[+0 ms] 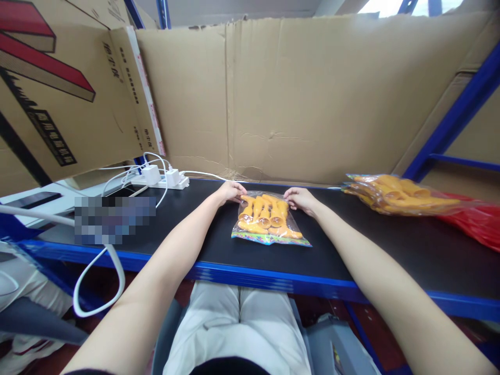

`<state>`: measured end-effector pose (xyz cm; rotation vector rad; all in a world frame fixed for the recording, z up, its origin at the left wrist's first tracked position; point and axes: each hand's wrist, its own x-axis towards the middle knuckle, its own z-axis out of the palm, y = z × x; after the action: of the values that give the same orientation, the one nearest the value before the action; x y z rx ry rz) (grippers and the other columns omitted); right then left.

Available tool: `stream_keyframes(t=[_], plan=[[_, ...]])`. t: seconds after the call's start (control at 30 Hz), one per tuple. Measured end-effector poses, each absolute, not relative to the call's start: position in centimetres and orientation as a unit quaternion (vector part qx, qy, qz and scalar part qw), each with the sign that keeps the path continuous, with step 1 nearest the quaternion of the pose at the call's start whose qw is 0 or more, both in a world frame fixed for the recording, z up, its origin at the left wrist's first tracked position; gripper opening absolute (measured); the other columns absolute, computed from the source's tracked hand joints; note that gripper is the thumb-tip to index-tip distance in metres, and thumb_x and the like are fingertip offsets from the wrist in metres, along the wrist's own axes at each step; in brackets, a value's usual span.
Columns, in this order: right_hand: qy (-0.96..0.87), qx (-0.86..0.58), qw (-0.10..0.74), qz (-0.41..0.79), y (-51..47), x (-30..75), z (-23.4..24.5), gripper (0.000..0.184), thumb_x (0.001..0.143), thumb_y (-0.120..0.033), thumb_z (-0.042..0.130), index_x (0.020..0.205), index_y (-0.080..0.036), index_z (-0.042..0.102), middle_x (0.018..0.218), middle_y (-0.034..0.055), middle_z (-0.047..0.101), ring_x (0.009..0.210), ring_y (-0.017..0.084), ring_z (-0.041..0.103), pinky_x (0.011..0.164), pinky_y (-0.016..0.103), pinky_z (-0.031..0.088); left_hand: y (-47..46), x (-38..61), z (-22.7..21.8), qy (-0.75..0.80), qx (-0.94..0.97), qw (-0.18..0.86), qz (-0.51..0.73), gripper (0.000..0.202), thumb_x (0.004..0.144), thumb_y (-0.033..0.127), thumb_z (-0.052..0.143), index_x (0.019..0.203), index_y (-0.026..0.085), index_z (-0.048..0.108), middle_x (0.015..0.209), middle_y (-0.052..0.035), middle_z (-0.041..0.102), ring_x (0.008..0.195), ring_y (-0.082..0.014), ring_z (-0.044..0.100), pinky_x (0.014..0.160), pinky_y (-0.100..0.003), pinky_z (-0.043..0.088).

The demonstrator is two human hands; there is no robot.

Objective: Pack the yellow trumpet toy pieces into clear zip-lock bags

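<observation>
A clear plastic bag (269,219) of orange, hollow-ended plastic pieces lies flat on the black tabletop in front of me. Its coloured strip faces the near edge. My left hand (232,192) pinches the bag's far left corner, fingers closed. At the far right corner, my right hand (301,200) has its thumb and fingers pressed together on the plastic edge. The orange pieces lie side by side inside, several with round open ends towards me. What exactly they are I cannot tell.
More bagged orange pieces (394,195) lie at the right beside a red plastic bag (476,219). On the left are a white power strip (179,180) with plugs, loose cables and a blurred-out item. Cardboard (312,99) walls the back; a blue rail (250,274) edges the table.
</observation>
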<state>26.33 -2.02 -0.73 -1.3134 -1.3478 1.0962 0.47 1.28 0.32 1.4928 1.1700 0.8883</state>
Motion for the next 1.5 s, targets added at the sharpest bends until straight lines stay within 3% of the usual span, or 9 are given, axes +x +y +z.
stream_keyframes(t=[0.2, 0.37, 0.5, 0.67, 0.77, 1.03, 1.17, 1.33, 1.5], plan=[[-0.632, -0.569, 0.406, 0.335, -2.1, 26.5, -0.7, 0.016, 0.063, -0.001, 0.045, 0.063, -0.017, 0.047, 0.039, -0.0074, 0.041, 0.033, 0.004, 0.033, 0.038, 0.018, 0.026, 1.2, 0.6, 0.1, 0.468, 0.676, 0.434, 0.37, 0.016, 0.072, 0.001, 0.056, 0.06, 0.011, 0.056, 0.051, 0.0018, 0.055, 0.047, -0.0074, 0.056, 0.048, -0.019, 0.048], [-0.747, -0.553, 0.338, 0.148, -1.7, 26.7, -0.6, 0.02, 0.06, -0.001, 0.039, 0.056, -0.016, 0.051, 0.056, -0.0025, 0.054, 0.054, 0.008, 0.046, 0.057, 0.019, 0.035, 2.0, 0.5, -0.5, 0.463, 0.726, 0.359, 0.36, 0.021, 0.065, -0.005, 0.044, 0.056, 0.012, 0.053, 0.049, 0.0034, 0.052, 0.042, -0.0055, 0.051, 0.045, -0.016, 0.043], [-0.775, -0.554, 0.29, 0.094, -1.7, 26.6, -0.4, 0.021, 0.06, -0.001, 0.036, 0.053, -0.017, 0.048, 0.055, -0.0024, 0.052, 0.057, 0.009, 0.046, 0.059, 0.02, 0.033, 2.7, 0.1, -1.0, 0.471, 0.781, 0.255, 0.323, 0.024, 0.06, -0.003, 0.039, 0.056, 0.013, 0.057, 0.048, 0.0038, 0.051, 0.04, -0.007, 0.05, 0.048, -0.019, 0.041], [-0.789, -0.553, 0.253, 0.091, -2.0, 26.4, -0.2, 0.019, 0.06, -0.002, 0.037, 0.052, -0.017, 0.046, 0.055, -0.0022, 0.052, 0.057, 0.01, 0.045, 0.059, 0.02, 0.032, 2.3, 0.1, -0.7, 0.433, 0.854, 0.067, 0.282, 0.023, 0.059, 0.001, 0.042, 0.055, 0.016, 0.059, 0.056, -0.0005, 0.057, 0.059, -0.0128, 0.054, 0.061, -0.022, 0.041], [-0.792, -0.553, 0.241, 0.094, -2.2, 26.3, 0.0, 0.02, 0.061, -0.002, 0.036, 0.053, -0.017, 0.046, 0.057, -0.0018, 0.053, 0.058, 0.01, 0.046, 0.059, 0.02, 0.032, 1.6, 0.2, -0.4, 0.439, 0.867, 0.021, 0.234, 0.02, 0.061, 0.003, 0.045, 0.059, 0.017, 0.06, 0.063, -0.0031, 0.06, 0.066, -0.0159, 0.056, 0.063, -0.024, 0.04], [-0.8, -0.541, 0.225, 0.13, -2.6, 26.3, 0.2, 0.022, 0.064, -0.003, 0.037, 0.058, -0.016, 0.053, 0.062, -0.0005, 0.057, 0.063, 0.01, 0.05, 0.062, 0.02, 0.035, 0.4, 0.5, 0.2, 0.481, 0.862, -0.059, 0.149, 0.013, 0.07, 0.011, 0.049, 0.067, 0.017, 0.059, 0.081, -0.0088, 0.063, 0.08, -0.0194, 0.059, 0.067, -0.024, 0.04], [-0.784, -0.54, 0.237, 0.192, -2.2, 26.4, -0.3, 0.02, 0.065, -0.005, 0.037, 0.06, -0.016, 0.053, 0.06, -0.0012, 0.056, 0.054, 0.008, 0.047, 0.056, 0.02, 0.035, 0.1, 0.6, 0.3, 0.486, 0.859, -0.096, 0.127, 0.013, 0.073, 0.013, 0.049, 0.074, 0.017, 0.061, 0.087, -0.009, 0.063, 0.083, -0.0197, 0.06, 0.067, -0.024, 0.041], [-0.732, -0.554, 0.297, 0.263, -2.5, 26.2, -0.2, 0.019, 0.071, -0.01, 0.039, 0.062, -0.015, 0.055, 0.062, -0.0002, 0.056, 0.047, 0.007, 0.046, 0.05, 0.02, 0.033, 0.3, 0.5, 0.2, 0.482, 0.858, -0.114, 0.136, 0.013, 0.073, 0.011, 0.049, 0.075, 0.016, 0.061, 0.088, -0.01, 0.064, 0.082, -0.02, 0.06, 0.067, -0.025, 0.042], [-0.655, -0.564, 0.356, 0.356, -3.2, 26.0, 0.4, 0.016, 0.072, -0.011, 0.044, 0.068, -0.013, 0.059, 0.068, 0.0015, 0.06, 0.048, 0.006, 0.05, 0.046, 0.019, 0.028, 0.4, 0.5, 0.1, 0.487, 0.851, -0.068, 0.183, 0.018, 0.069, 0.005, 0.047, 0.073, 0.017, 0.06, 0.084, -0.0078, 0.066, 0.081, -0.0194, 0.06, 0.066, -0.024, 0.041]])
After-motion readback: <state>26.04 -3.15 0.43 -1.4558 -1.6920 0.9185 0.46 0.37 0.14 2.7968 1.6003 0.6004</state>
